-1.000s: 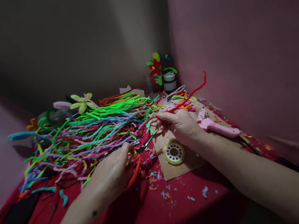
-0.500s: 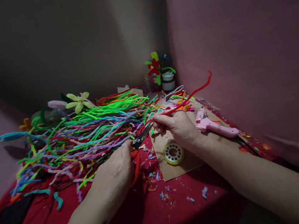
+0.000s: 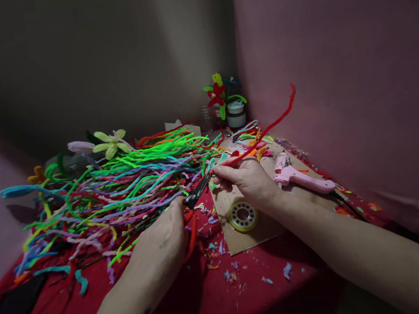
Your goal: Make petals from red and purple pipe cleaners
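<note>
The left hand (image 3: 161,235) is closed around the scissors (image 3: 196,193), with the orange handle partly hidden behind its fingers. The dark blades point away from the person and to the right, and their tips reach to the fingertips of the other hand. The right hand (image 3: 247,178) is narrow — thumb and finger pinch the red stem (image 3: 270,129), which is fuzzy and thin. The stem is above the cardboard (image 3: 238,242), and its long end rises in a curve to the right, over the hand. At the pinched place the blades are beside the stem or touching it; I cannot tell which.

Below the right hand, the tape (image 3: 235,217) lies flat on the cardboard. To the right of this hand is the glue gun (image 3: 306,178), pink, lying on its side. On the left, a wide pile (image 3: 139,177) of coloured stems covers much of the counter (image 3: 255,293), which has a red cloth. A yellow flower (image 3: 109,144) lies at the far side of the pile — and farther back, a red flower (image 3: 216,94) stands near a pale jar (image 3: 236,113). Small scraps (image 3: 287,270) lie on the cloth.
</note>
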Demonstrator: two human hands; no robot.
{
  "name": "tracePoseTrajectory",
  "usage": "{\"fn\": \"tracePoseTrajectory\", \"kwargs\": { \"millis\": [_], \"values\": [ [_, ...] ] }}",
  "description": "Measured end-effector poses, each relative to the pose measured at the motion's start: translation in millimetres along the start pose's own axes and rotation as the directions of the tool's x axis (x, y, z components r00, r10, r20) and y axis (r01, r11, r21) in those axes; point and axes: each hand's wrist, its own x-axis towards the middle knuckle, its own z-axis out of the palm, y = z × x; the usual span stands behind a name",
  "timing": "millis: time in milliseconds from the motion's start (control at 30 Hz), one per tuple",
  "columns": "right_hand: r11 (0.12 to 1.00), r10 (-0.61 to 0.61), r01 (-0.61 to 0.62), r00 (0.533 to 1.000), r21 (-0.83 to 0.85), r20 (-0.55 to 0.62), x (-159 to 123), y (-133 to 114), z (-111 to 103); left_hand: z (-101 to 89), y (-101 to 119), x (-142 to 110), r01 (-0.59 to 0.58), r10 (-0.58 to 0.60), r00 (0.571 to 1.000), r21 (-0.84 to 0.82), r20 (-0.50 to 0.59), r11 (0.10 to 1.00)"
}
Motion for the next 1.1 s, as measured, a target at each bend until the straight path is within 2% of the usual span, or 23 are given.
{"fn": "tracePoseTrajectory", "kwargs": {
  "millis": [367, 467, 667, 1100],
  "values": [
    [0.999, 0.043, -0.043, 0.999, 0.02, 0.032, 0.7, -0.1, -0.3, -5.6, 8.1, 2.1, 0.003, 0.0, 1.0, -0.124, 0.026, 0.992],
    [1.0, 0.029, -0.029, 0.999, 0.008, 0.025, 1.1, 1.0, -0.6, -7.2, 11.3, 2.7, 0.022, -0.012, 0.998, -0.165, 0.065, 0.986],
    [0.999, 0.028, -0.028, 1.0, -0.03, 0.002, 0.6, 0.1, 0.0, -7.7, 13.6, 2.4, 0.063, -0.042, 0.987, -0.132, 0.154, 0.989],
    [0.999, 0.049, -0.05, 0.998, 0.008, 0.035, -0.2, 1.0, -1.3, -3.8, 16.4, -2.4, 0.058, -0.015, 0.985, -0.248, 0.171, 0.967]
  ]
}}
